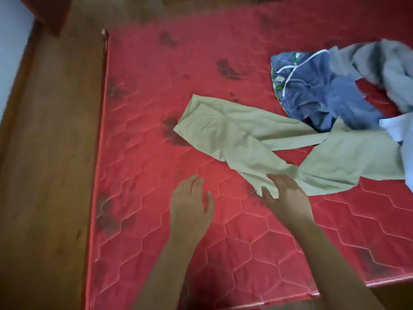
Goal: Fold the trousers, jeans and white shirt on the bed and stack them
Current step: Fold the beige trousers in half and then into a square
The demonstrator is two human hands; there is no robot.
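Right hand (283, 193) pinches the near edge of the beige trousers (223, 135), thumb below the cloth and fingers over it, about where the two legs meet the seat. Left hand (190, 202) hovers just beside it over the bare red mattress (156, 86), fingers relaxed and slightly spread, holding nothing.

The trousers lie flat across the middle of the bed but are not yet folded. One leg runs up and to the left, the other reaches right towards the pile, and the waist end spreads out to the right of the gripping hand. The legs are not laid one on the other, so I judge that the first fold is only being set up.

The jeans (312, 90) sit crumpled in a heap at the far right of the mattress, touching the trousers' upper leg. A grey garment (380, 61) lies bunched just behind and beside them. The white shirt (393, 126) shows only as a pale corner at the right edge, overlapping the trousers' waist end; most of it is out of view.

No folded piece and no stack is visible anywhere on the bed. By my reading the task is at its very start: all three garments are left to fold, and then the stacking.
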